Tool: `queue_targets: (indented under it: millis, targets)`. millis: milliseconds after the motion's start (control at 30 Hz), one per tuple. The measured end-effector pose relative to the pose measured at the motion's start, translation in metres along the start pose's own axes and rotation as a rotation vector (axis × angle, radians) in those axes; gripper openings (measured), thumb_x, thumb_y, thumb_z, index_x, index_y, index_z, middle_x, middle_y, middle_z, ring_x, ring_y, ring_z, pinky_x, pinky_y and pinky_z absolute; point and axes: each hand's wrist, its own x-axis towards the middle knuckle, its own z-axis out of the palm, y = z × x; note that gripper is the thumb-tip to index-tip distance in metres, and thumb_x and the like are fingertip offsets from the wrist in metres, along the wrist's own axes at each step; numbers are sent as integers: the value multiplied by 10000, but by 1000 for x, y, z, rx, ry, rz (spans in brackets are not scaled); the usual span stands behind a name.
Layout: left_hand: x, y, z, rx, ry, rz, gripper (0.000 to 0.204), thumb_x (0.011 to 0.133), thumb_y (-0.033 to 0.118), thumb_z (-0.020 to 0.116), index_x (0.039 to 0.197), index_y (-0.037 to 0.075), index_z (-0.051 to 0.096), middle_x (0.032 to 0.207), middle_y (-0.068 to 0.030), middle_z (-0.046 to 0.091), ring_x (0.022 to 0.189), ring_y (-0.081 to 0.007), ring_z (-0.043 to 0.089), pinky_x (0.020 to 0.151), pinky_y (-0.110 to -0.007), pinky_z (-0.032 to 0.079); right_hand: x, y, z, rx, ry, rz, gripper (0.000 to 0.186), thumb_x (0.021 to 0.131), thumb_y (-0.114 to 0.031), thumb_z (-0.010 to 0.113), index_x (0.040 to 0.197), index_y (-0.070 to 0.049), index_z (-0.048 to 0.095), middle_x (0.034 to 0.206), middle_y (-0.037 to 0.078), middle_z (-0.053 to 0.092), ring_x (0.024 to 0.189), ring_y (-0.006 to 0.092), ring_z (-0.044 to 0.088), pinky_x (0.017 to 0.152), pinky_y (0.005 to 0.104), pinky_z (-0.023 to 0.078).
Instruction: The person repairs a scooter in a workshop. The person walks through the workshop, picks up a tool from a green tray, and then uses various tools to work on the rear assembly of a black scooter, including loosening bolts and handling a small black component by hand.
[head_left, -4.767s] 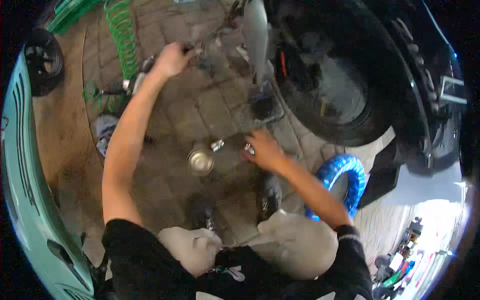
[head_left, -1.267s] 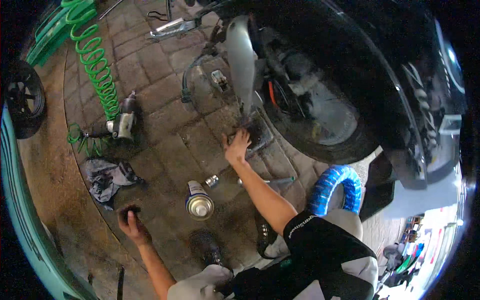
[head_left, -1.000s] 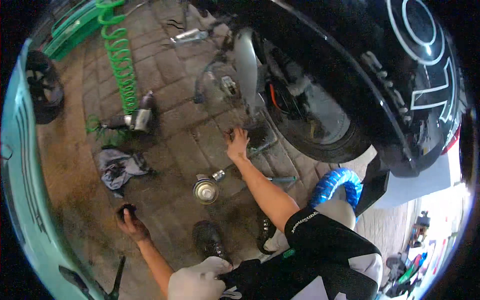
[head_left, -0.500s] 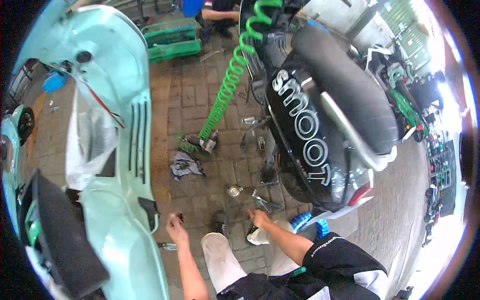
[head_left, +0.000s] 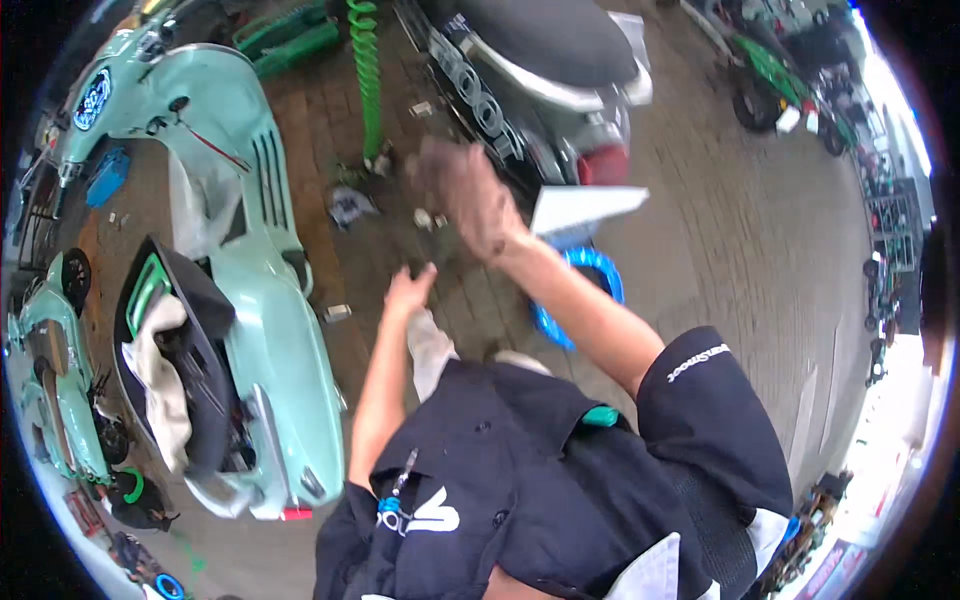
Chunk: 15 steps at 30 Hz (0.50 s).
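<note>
Metal can (head_left: 423, 218) on floor (head_left: 690, 250), twelve o'clock from your left hand (head_left: 408, 290): grip loosely open, seemingly empty. Right hand (head_left: 468, 192) has risen, blurred, grip cannot be told; both now seem apart from can.

left hand (head_left: 407, 292): thumb (head_left: 429, 273) spread | right hand (head_left: 468, 195): farther forward, blurred | 2 bare forearms (head_left: 585, 305) extended

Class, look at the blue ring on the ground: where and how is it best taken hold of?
Probably by the right-hand curve of the blue ring, coming from the right and wrapping around the band, since it is rounded and exposed there, while the right forearm covers part of the ring in this view. Whether it lies flat is unclear.
</note>
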Motion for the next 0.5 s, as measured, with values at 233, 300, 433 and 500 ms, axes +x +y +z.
queue_targets:
  millis: [233, 300, 433, 500]
  targets:
    - [-143, 85, 98, -1310, -654, 218, 782, 821, 715, 169, 1329, 146, 345, 1257, -189, 461, 1107, -296, 497, 914, -519, 387, -197, -2, -94, -1528, -40, -229, 567, 752, -311, 619, 1273, -167, 450, 1292, 126, 459, 1195, 289, 438, 1016, 468, 266]
    - [-186, 97, 91, -1362, -764, 290, 771, 832, 701, 158, 1306, 131, 369, 1194, -203, 508, 1053, -305, 536, 896, -500, 415, -254, -33, -133, -1490, 267, 308, 474, 815, -347, 567, 1206, -89, 495, 1121, 176, 575, 1066, 315, 532, 888, 440, 407]
    - [-265, 93, 108, -531, -682, 751, 628, 881, 563, 345, 1228, 56, 470, 1117, -162, 566, 990, -261, 561, 887, -383, 428, -374, -134, -130, -1247, -44, 343, 416, 824, -277, 608, 1142, -19, 536, 1110, 152, 577, 1049, 259, 539, 887, 357, 426]
    - [-298, 89, 129, -51, -996, 918, 493, 874, 380, 521, 1171, -13, 515, 1130, -130, 567, 1076, -224, 510, 947, -334, 371, -420, -180, -89, -772, -486, 135, 384, 826, -353, 605, 1076, -62, 596, 1144, 163, 547, 1085, 296, 513, 919, 396, 402]
